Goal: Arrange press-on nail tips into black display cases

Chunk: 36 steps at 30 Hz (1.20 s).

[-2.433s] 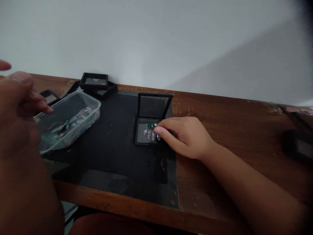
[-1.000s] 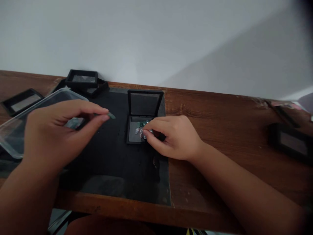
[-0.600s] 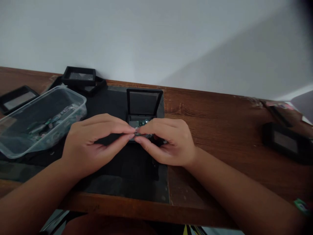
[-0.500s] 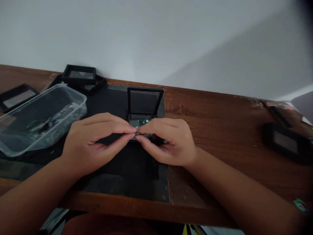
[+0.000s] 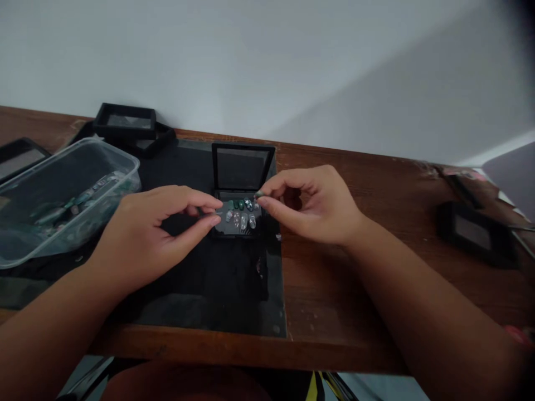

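Head view, slip risk: the small green nail-shaped piece could slip onto the glossy nail-shaped pieces if the pinch loosens.
Right hand: thumb and forefinger clamped on it, by the right edge of the square black lidded case.
Left hand: fingertips slightly parted at the case's left edge, seemingly holding nothing.

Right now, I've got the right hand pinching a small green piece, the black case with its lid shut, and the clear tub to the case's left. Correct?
Not quite: the lid of the black case is raised open, as the head view shows. The right hand, small green piece and clear tub are as you say.
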{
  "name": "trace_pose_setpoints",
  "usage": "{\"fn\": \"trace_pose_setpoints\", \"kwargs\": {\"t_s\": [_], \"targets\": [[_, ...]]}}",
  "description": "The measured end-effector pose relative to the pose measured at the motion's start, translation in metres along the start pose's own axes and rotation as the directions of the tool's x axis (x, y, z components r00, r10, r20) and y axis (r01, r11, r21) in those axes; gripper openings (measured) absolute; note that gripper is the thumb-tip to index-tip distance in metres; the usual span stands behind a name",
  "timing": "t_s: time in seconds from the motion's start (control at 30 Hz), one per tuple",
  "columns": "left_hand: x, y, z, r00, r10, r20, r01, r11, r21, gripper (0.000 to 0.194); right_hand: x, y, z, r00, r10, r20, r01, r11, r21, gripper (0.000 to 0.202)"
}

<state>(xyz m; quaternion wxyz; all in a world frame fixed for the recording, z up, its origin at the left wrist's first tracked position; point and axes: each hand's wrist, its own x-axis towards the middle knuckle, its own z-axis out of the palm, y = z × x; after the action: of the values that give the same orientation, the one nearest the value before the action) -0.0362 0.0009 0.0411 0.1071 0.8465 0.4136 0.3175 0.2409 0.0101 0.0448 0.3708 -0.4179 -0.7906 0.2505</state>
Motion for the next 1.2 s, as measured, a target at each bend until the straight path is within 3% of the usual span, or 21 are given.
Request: {"fn": "trace_pose_setpoints", "kwargs": {"t_s": [0.13, 0.33, 0.5, 0.63, 0.77, 1.07, 1.2], "targets": [[0.001, -0.003, 0.001, 0.996, -0.054, 0.073, 0.055, 0.998, -0.009, 0.016, 0.002, -0.002, -0.008, 0.969, 0.14, 0.206, -0.138, 0.99, -0.023, 0.009], [0.003, -0.005, 0.006, 0.994, -0.051, 0.098, 0.055, 0.998, -0.039, 0.017, 0.004, -0.003, -0.008, 0.931, 0.197, 0.308, -0.191, 0.98, -0.049, 0.008], [0.004, -0.008, 0.009, 0.993, -0.024, 0.113, 0.032, 0.997, -0.066, 0.015, 0.004, 0.003, -0.006, 0.934, 0.186, 0.306, -0.158, 0.981, -0.112, 0.007], [0.004, -0.007, 0.008, 0.993, -0.06, 0.103, 0.065, 0.997, -0.039, 0.015, 0.004, 0.004, -0.007, 0.911, 0.239, 0.335, -0.204, 0.969, -0.139, 0.011], [0.005, -0.008, 0.011, 0.99, -0.074, 0.122, 0.078, 0.997, -0.025, 0.015, 0.005, 0.0, -0.011, 0.911, 0.306, 0.275, -0.24, 0.938, -0.248, 0.016], [0.006, -0.013, 0.004, 0.982, -0.138, 0.129, 0.14, 0.99, -0.004, 0.011, 0.004, 0.008, -0.03, 0.739, 0.526, 0.421, -0.363, 0.837, -0.41, 0.028], [0.007, -0.013, 0.004, 0.978, -0.145, 0.146, 0.148, 0.989, -0.004, 0.011, 0.004, 0.006, -0.036, 0.699, 0.565, 0.439, -0.352, 0.806, -0.477, 0.032]]}}
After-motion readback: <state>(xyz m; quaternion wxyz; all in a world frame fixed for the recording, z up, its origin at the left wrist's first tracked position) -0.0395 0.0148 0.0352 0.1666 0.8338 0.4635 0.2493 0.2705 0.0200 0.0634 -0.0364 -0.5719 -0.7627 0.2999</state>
